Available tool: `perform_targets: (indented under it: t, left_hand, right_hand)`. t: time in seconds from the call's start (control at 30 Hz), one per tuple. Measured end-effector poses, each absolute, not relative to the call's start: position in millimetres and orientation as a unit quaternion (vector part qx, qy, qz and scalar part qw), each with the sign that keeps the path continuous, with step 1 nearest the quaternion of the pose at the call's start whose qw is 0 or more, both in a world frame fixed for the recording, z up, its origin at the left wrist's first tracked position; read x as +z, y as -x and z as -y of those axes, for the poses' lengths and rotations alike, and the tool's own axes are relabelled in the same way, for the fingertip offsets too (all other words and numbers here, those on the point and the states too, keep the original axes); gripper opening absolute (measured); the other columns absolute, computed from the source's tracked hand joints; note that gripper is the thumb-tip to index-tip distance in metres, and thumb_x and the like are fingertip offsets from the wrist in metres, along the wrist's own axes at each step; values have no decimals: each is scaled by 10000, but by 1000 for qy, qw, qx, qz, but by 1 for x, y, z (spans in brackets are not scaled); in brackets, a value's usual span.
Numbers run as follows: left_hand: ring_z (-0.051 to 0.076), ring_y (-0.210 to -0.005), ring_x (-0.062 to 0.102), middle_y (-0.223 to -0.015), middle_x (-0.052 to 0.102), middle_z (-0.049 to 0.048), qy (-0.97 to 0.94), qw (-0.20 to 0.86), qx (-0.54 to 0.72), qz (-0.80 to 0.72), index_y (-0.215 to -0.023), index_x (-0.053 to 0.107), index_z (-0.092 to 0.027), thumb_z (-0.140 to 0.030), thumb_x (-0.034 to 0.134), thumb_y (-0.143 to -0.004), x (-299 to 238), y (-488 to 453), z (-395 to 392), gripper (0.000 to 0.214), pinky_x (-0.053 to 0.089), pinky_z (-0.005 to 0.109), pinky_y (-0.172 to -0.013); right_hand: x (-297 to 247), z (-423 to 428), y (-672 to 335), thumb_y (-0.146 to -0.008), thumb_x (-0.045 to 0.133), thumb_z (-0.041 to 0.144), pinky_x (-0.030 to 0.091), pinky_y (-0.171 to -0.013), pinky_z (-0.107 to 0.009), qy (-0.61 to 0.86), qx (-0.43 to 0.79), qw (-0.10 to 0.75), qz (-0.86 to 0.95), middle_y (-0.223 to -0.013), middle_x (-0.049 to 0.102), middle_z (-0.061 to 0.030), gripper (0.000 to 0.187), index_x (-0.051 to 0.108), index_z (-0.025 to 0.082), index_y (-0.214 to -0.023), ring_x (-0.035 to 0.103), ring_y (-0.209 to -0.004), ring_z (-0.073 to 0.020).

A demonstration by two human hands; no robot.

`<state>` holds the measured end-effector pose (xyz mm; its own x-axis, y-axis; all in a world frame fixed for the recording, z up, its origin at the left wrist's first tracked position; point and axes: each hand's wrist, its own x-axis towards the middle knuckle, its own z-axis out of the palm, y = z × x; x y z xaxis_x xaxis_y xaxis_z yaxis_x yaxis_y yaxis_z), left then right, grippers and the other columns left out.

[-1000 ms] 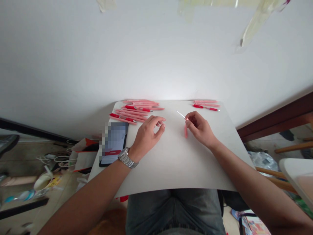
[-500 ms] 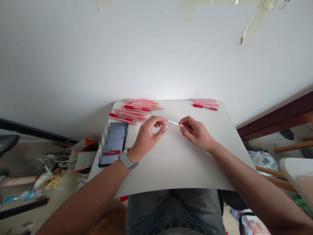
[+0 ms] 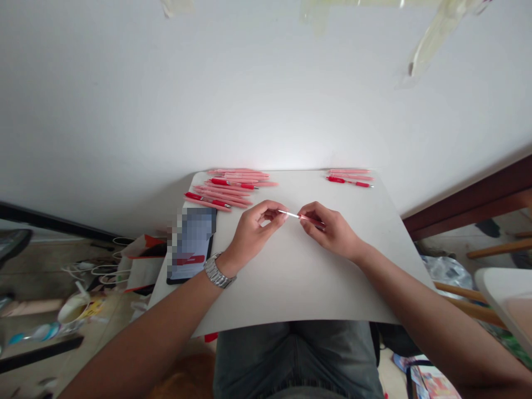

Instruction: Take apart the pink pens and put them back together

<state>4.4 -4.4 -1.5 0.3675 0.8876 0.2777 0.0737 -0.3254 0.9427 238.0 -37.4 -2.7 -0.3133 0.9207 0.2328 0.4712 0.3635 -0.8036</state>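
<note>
My right hand (image 3: 325, 223) is closed round a pinkish-red pen barrel (image 3: 318, 223), which points left above the white table. A thin white pen refill (image 3: 293, 215) sticks out of the barrel's left end. The thumb and forefinger of my left hand (image 3: 261, 221) pinch the refill's far end, and a wristwatch (image 3: 219, 270) is on that wrist. Beyond my left hand lies a pile of pink pens (image 3: 226, 191) with two bright red pens (image 3: 233, 183) among them. At the far right are a few more pink pens (image 3: 349, 173) with one red pen (image 3: 351, 182) in front.
A phone (image 3: 193, 244) with a blurred-out screen lies at the left of the table (image 3: 299, 282). The wall (image 3: 266, 100) meets the table's far edge. On the floor at left are a bag (image 3: 143, 263) and a cup (image 3: 75, 307); a white seat (image 3: 505, 288) is at right.
My hands have come closer together and slightly lower. Less refill shows between them, and my left fingertips are now closed on its end.
</note>
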Motion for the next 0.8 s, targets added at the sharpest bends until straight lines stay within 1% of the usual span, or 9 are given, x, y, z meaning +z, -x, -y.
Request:
perform_targets:
  t: [0.3, 0.5, 0.67, 0.8]
  left_hand:
    - [180, -898, 712, -984, 749, 59, -670, 434, 475, -370, -1038, 719, -208, -390, 738, -968, 0, -3, 4, 196, 594, 303, -819]
    - [168, -911, 701, -964, 722, 39, -633, 418, 524, -387, -1027, 689, -213, -415, 752, -951, 1, -2, 2, 224, 589, 291, -848]
    - [147, -854, 657, -934, 696, 29, -603, 401, 558, -404, -1021, 692, -211, -425, 745, -959, 0, 0, 0, 228, 551, 264, -784]
    - [140, -827, 630, -914, 690, 22, -592, 398, 567, -412, -1001, 699, -218, -415, 734, -971, 1, 2, -2, 202, 535, 269, -791]
  right_hand:
    - [-2, 38, -239, -1049, 549, 403, 462, -649, -290, 468, 311, 351, 749, -882, 681, -22, 157, 580, 256, -1094, 571, -689, -153]
    - [-3, 35, -242, -1036, 564, 353, 470, -664, -292, 465, 312, 360, 746, -895, 674, -20, 108, 572, 259, -1088, 577, -710, -155]
    - [-2, 33, -246, -1030, 572, 337, 458, -659, -297, 472, 304, 362, 744, -873, 665, -14, 93, 565, 257, -1075, 570, -697, -153]
    - [0, 32, -248, -1038, 560, 370, 462, -671, -317, 491, 309, 365, 729, -818, 663, -10, 115, 558, 258, -1067, 583, -689, -169]
